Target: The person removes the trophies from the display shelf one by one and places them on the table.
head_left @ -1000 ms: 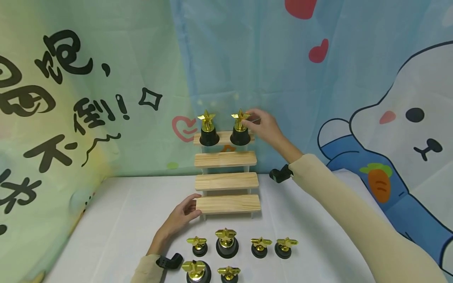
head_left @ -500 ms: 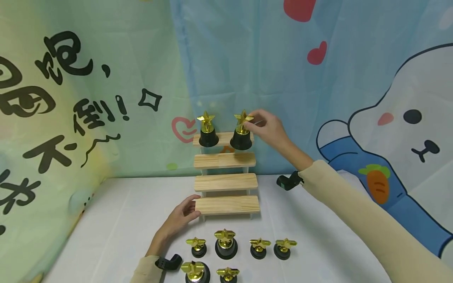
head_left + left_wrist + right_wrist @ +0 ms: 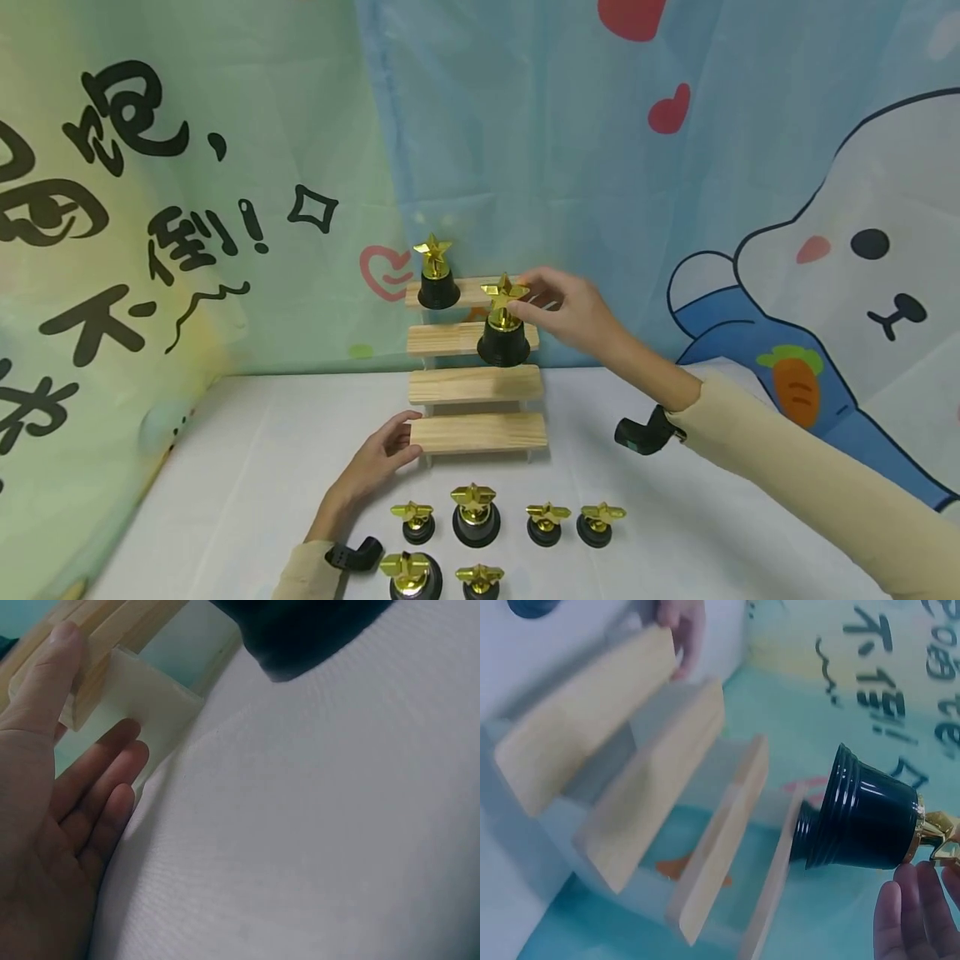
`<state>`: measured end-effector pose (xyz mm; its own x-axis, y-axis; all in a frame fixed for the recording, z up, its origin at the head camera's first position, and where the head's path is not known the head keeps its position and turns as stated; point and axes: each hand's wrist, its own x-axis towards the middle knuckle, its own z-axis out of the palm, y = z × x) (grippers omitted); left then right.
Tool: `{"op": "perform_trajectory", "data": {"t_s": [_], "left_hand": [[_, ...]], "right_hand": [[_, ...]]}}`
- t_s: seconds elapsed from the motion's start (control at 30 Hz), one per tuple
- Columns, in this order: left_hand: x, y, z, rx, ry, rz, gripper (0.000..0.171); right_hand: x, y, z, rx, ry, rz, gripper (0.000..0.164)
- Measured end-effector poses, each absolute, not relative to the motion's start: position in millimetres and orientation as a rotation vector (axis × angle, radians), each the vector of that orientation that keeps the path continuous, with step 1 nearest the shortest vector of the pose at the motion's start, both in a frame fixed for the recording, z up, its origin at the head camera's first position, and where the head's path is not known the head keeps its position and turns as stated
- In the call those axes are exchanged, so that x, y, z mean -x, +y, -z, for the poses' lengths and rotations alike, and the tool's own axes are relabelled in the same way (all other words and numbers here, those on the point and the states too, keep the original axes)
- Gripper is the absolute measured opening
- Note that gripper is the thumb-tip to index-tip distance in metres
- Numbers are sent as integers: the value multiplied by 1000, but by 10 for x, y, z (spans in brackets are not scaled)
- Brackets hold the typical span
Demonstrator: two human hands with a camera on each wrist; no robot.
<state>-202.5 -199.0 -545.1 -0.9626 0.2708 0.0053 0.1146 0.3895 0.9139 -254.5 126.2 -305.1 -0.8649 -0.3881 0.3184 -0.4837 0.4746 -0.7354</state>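
Note:
My right hand (image 3: 577, 310) pinches a star trophy (image 3: 503, 340) by its gold upper part. The trophy hangs upright before the upper boards of a four-tier wooden display stand, its black base apart from them in the right wrist view. A second star trophy (image 3: 438, 287) stands on the left of the top board. My left hand (image 3: 378, 458) holds the left end of the lowest board (image 3: 477, 433). In the left wrist view the thumb (image 3: 51, 679) presses the board's end, and several fingers extend loosely beneath; the index finger is mostly hidden.
Several smaller and larger star trophies stand on the white tablecloth (image 3: 247, 492) in front of the stand, among them a large one (image 3: 476, 521) and a small one (image 3: 597, 527). A printed cloth backdrop (image 3: 480, 125) hangs right behind the stand.
My right hand has lifted the trophy off the right of the top board and brought it forward and lower in the head view. My left hand has stayed at the lowest board.

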Motion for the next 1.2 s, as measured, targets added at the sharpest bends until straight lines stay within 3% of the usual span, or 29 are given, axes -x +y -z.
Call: {"op": "perform_trajectory", "data": {"t_s": [0.27, 0.57, 1.2], "left_hand": [[2022, -1983, 5433, -348, 2492, -1632, 56], [2026, -1992, 5437, -373, 2496, -1622, 56], [2022, -2010, 5472, -444, 2473, -1656, 54]], "right_hand": [[2179, 1293, 3091, -885, -2590, -1343, 24], [1845, 1378, 3108, -899, -2611, -1349, 25], [1466, 1493, 3277, -965, -2566, -1416, 24]]}}
